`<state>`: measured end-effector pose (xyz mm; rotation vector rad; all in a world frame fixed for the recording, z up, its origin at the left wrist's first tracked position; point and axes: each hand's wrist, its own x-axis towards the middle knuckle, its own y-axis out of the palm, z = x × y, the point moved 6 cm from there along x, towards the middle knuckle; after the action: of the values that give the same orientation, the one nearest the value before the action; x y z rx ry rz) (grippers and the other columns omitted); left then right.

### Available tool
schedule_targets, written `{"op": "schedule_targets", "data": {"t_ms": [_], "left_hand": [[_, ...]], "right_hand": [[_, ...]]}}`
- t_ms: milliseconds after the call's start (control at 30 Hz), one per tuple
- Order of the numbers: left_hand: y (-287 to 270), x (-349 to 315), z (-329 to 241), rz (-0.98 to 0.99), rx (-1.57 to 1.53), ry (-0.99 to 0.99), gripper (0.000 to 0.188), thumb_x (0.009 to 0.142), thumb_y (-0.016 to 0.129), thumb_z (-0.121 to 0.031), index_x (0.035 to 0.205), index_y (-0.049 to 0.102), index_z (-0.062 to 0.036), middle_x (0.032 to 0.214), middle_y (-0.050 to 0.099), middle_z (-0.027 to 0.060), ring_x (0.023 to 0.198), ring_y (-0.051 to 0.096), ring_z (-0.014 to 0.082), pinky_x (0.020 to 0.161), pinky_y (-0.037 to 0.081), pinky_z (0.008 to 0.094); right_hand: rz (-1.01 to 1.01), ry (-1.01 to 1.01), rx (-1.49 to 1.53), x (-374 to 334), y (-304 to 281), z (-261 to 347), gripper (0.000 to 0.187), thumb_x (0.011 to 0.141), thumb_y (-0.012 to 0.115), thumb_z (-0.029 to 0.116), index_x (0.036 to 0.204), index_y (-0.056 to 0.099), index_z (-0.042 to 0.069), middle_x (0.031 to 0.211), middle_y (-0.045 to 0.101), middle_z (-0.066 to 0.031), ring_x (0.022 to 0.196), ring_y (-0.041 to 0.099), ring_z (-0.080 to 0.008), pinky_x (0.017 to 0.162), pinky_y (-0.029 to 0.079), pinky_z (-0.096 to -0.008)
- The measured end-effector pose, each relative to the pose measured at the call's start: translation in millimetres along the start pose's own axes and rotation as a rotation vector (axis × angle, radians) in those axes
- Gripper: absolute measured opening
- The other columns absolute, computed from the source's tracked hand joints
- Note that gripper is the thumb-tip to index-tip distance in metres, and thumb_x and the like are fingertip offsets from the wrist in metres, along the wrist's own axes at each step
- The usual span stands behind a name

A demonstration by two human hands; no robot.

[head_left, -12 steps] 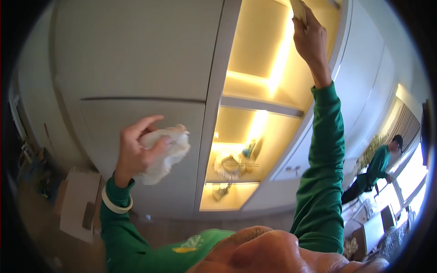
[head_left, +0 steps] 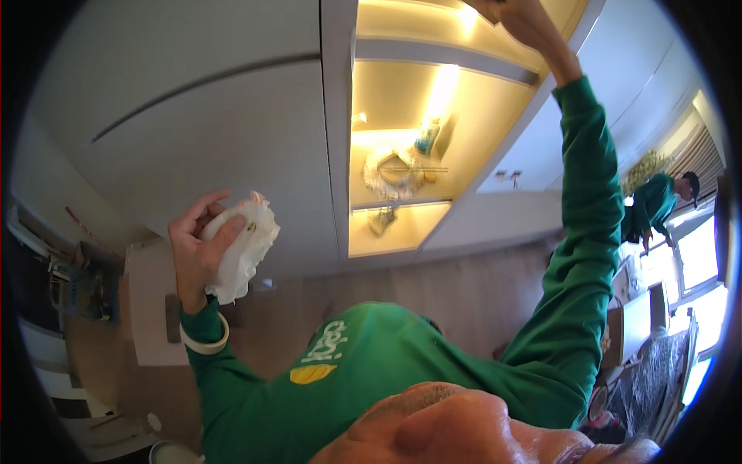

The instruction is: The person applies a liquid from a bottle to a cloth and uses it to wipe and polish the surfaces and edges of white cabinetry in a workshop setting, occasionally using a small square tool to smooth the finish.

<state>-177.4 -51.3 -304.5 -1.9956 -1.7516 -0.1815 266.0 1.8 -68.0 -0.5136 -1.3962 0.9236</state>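
Note:
My left hand (head_left: 195,243) is closed on a white crumpled piece with a ruffled edge (head_left: 246,251). Whether it is a cloth or a shell-like ornament, I cannot tell. A pale ring (head_left: 205,340) circles my left wrist. High in the lit cabinet (head_left: 363,50), my right hand (head_left: 525,22) is closed around a flat object, mostly cut off by the top edge. On a lower shelf, well below that hand, stand a round wreath-like ornament (head_left: 390,174) and a small blue item (head_left: 427,138). A glassy-looking piece (head_left: 382,221) sits in the bottom compartment.
Large flat cabinet doors (head_left: 224,155) flank the lit shelves. A cardboard box (head_left: 154,309) stands at the left, beside stacked tools. Across the room at right, a person in green (head_left: 657,205) works near a window. Plastic-wrapped goods (head_left: 653,371) lie below them.
The view has tipped downward, so the shelves sit higher in it and more floor shows. My left hand, still holding the white piece, appears farther left; my right hand is nearer the top edge.

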Motion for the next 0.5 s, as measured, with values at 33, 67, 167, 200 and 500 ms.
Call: {"op": "schedule_targets", "data": {"t_ms": [33,67,167,200,500], "left_hand": [[7.8,3.5,7.3,0.029,-0.052,-0.009,0.038,0.082,0.079,-0.008,0.115,0.067,0.0064,0.079,0.067,0.0063,0.071,0.065,0.0118,0.063,0.05,0.0244],[8.0,-4.2,11.4,0.002,-0.037,-0.051,0.037,0.082,0.079,-0.008,0.115,0.068,0.006,0.08,0.066,0.0058,0.071,0.064,0.0115,0.063,0.05,0.024],[18.8,-6.7,24.8,0.038,-0.047,-0.07,0.036,0.083,0.078,-0.007,0.115,0.068,0.0051,0.081,0.066,0.005,0.071,0.064,0.0109,0.062,0.049,0.0234],[18.2,-9.0,27.5,0.032,-0.031,-0.073,0.035,0.083,0.078,-0.007,0.115,0.069,0.0049,0.081,0.066,0.0047,0.071,0.064,0.0108,0.062,0.049,0.0233],[35.4,-44.6,90.3,-0.002,-0.142,-0.398,0.032,0.086,0.076,-0.007,0.115,0.07,0.0033,0.087,0.069,0.005,0.076,0.067,0.012,0.064,0.051,0.0234]], "right_hand": [[0.061,-0.03,-0.102,-2.0,-2.5,-1.0,0.031,0.101,0.058,0.02,0.111,0.072,-0.005,0.068,0.06,-0.007,0.057,0.049,-0.0139,0.052,0.042,-0.0351],[0.012,-0.121,0.005,4.0,21.4,-3.1,0.031,0.101,0.058,0.019,0.116,0.072,-0.004,0.062,0.053,-0.0063,0.053,0.043,-0.0131,0.049,0.038,-0.0352],[0.025,-0.164,-0.099,-1.6,29.6,-5.5,0.03,0.101,0.058,0.018,0.121,0.072,0.0,0.062,0.056,-0.007,0.052,0.043,-0.0134,0.048,0.037,-0.0339],[0.06,-0.122,-0.168,1.5,37.9,-3.9,0.033,0.102,0.058,0.021,0.122,0.071,0.0,0.068,0.061,-0.0091,0.056,0.049,-0.0151,0.051,0.041,-0.0344],[0.177,-0.159,-0.095,-18.0,87.2,-23.7,0.084,0.096,0.048,0.069,0.134,0.061,-0.005,0.132,0.061,-0.0295,0.126,0.057,-0.0477,0.108,0.045,-0.055]]}}
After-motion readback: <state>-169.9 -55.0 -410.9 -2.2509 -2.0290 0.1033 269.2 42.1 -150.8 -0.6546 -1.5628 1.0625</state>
